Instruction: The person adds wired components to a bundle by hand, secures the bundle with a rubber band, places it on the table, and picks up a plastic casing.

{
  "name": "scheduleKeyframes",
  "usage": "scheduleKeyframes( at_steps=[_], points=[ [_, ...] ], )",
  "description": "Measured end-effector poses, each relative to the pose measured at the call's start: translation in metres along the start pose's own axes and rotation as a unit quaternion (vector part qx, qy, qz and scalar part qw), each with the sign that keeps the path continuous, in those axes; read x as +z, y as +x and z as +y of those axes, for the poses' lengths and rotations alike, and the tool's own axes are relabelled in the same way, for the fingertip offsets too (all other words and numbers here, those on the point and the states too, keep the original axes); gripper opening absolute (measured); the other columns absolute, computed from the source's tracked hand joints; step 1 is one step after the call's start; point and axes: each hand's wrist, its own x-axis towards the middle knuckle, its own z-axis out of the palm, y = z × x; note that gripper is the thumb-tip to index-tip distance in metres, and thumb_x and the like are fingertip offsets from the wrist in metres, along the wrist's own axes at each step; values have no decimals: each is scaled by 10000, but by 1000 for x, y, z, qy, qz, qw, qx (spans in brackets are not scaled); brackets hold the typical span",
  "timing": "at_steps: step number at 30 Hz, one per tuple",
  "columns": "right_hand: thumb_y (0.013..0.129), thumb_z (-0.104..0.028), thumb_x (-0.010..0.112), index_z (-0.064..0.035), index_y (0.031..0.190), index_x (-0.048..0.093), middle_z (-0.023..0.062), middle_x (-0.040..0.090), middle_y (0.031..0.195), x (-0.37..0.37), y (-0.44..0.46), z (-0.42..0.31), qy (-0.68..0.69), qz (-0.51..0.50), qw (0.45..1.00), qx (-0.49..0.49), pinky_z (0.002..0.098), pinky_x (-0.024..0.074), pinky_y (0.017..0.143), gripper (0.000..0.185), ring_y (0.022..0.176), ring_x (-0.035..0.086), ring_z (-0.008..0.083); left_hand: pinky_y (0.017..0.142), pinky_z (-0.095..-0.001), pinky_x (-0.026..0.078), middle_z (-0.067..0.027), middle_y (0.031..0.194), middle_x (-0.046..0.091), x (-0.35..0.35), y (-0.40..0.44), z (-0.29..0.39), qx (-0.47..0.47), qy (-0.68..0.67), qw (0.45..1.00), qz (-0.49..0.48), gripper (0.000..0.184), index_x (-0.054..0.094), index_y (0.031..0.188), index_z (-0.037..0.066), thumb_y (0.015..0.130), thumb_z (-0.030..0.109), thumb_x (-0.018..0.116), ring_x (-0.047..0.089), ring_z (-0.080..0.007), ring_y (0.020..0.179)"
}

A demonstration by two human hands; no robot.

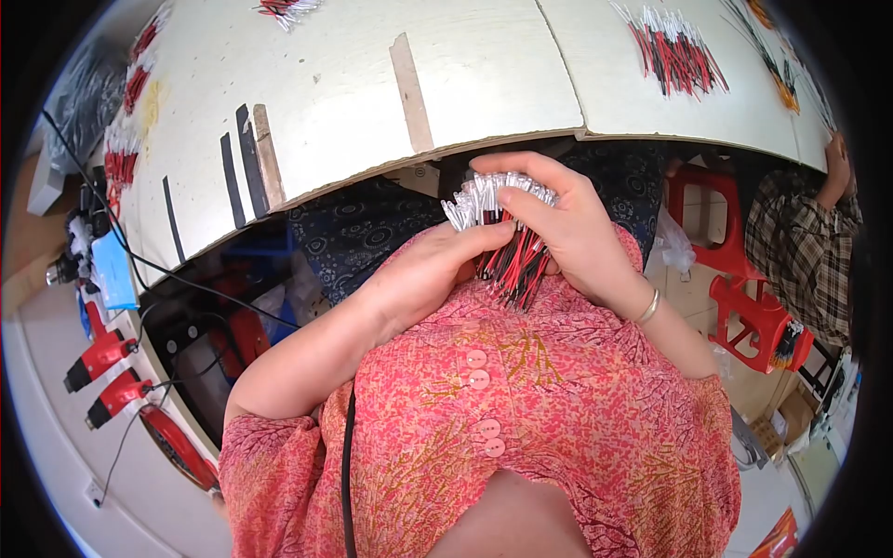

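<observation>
A thick bundle of short red and black wires (517, 264) with white and silvery ends is held in front of my chest, white ends up. My right hand (567, 209) wraps round the bundle from the right, thumb across the white ends and fingers behind. From the left, my left hand (433, 260) grips the bundle lower down, its thumb pressed on the wires just below the white ends. The other left fingers are hidden behind the wires.
The white table (344, 93) lies beyond my hands. On it are a pile of red and black wires (674, 51), more wire bundles (121, 153) at left, and dark strips (246, 163). Two red heat guns (107, 358) hang at left. Red stools (735, 307) and another person's plaid sleeve (805, 242) are at right.
</observation>
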Motion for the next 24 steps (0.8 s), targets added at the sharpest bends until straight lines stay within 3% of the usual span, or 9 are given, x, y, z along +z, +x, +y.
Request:
scheduleKeyframes(
  at_steps=[3,5,12,15,21,23,24],
  points=[
    [945,-55,529,22,1241,599,48,662,1035,-2,-1,1,39,-15,998,36,214,505,777,314,892,599,60,1014,-380,475,-147,1206,623,1,-1,1,7,-42,999,-2,391,510,1292,-50,1002,211,523,613,-219,1124],
    [936,-33,497,25,1259,587,48,658,1040,1,-1,2,14,6,1000,-23,218,499,785,340,888,592,59,1023,-395,474,-153,1245,601,2,-1,2,8,-51,999,-14,388,490,1311,-49,1011,197,501,594,-225,1158],
    [945,-40,485,23,1291,563,53,655,1058,-2,-2,2,3,-18,999,-27,218,494,796,360,900,588,64,1018,-400,482,-156,1233,604,1,0,0,9,-61,998,-8,379,490,1307,-58,1019,189,486,607,-238,1143],
    [951,-49,482,16,1294,562,36,655,1010,-1,-2,3,-7,-4,999,-47,201,491,737,359,838,583,43,1007,-393,492,-156,1223,611,2,0,1,5,-43,999,2,373,502,1294,-64,1020,189,486,617,-236,1127],
    [959,-74,494,1,1287,575,0,642,907,-5,-2,3,-15,-14,1000,9,167,454,601,346,703,544,2,999,-384,497,-158,1213,618,1,2,-1,13,-40,999,9,382,514,1279,-77,1022,204,488,621,-231,1119],
    [960,-85,504,-4,1281,583,0,644,898,-5,-1,4,-9,-14,1000,5,166,448,580,340,688,542,4,966,-297,465,-102,1206,614,-4,4,-1,0,-34,999,-33,429,492,1324,-44,1005,241,531,599,-149,1089],
    [960,-85,504,-4,1281,583,0,644,898,-4,-1,5,-9,-14,1000,5,166,448,580,340,688,542,4,966,-297,465,-102,1206,614,-3,3,-1,0,-34,999,-33,429,492,1324,-44,1005,241,531,599,-149,1089]
  ],
)
